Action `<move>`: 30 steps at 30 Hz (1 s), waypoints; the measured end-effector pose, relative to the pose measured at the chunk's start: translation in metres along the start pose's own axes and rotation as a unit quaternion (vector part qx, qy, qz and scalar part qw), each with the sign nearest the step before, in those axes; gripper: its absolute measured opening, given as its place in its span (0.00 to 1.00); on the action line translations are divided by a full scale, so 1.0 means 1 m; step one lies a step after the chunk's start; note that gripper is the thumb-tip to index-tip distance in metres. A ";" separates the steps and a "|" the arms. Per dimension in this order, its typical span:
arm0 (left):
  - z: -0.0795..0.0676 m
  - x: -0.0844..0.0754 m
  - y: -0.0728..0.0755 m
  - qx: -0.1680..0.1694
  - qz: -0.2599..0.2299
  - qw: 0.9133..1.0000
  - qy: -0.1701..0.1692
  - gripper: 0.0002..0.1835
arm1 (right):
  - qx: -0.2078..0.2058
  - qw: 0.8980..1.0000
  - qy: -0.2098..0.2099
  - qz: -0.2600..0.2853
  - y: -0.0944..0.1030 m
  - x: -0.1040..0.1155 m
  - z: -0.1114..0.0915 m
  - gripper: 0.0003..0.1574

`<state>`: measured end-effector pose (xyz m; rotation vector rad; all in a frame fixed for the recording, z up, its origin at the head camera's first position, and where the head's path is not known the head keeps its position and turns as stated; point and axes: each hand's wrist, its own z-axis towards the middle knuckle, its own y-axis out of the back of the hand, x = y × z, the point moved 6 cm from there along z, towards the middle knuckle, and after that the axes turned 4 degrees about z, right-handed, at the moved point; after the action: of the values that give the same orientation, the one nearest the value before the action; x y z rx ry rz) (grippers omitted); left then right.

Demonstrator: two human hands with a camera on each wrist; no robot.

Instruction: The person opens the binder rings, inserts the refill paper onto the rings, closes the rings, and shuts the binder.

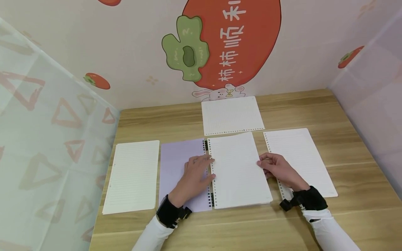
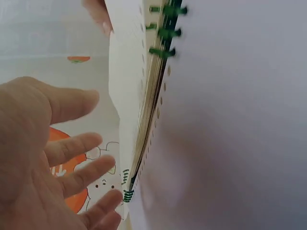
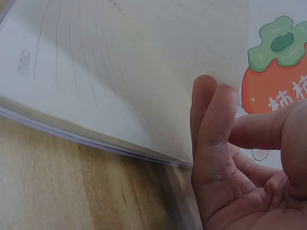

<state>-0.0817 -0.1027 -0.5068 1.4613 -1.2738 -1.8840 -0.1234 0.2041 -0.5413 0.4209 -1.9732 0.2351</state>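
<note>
A ring-binder notebook lies with its lilac cover [image 1: 177, 164] folded out to the left and a stack of white lined, punched pages [image 1: 237, 174] on the right. Green binding rings [image 2: 168, 32] show along the spine in the left wrist view. My left hand [image 1: 193, 177] hovers over the spine, fingers spread, the tips by the punched holes. At the right edge of the pages, my right hand [image 1: 281, 170] pinches the top sheet between thumb and fingers. That sheet bows up slightly in the right wrist view.
A lined sheet stack [image 1: 133, 177] lies left of the notebook. Another punched sheet [image 1: 232, 116] sits behind it, by the wall, and a third [image 1: 303, 158] at the right, partly under my right hand. The wooden table [image 1: 245, 230] meets patterned cloth walls.
</note>
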 end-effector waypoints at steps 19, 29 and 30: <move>-0.041 -0.028 -0.021 0.077 0.020 0.992 -0.101 0.19 | -0.026 0.995 0.023 -0.094 0.005 0.010 -0.002 0.23; -0.042 -0.032 -0.023 0.071 0.045 0.989 -0.123 0.14 | -0.043 0.995 0.052 -0.076 0.022 0.016 -0.008 0.21; -0.042 -0.032 -0.023 0.070 0.048 0.989 -0.124 0.14 | -0.052 0.994 0.056 -0.076 0.026 0.016 -0.009 0.21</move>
<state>-0.0273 -0.0830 -0.5105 1.2337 -1.5891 -1.9941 -0.1328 0.2280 -0.5222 0.4781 -1.8253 0.0583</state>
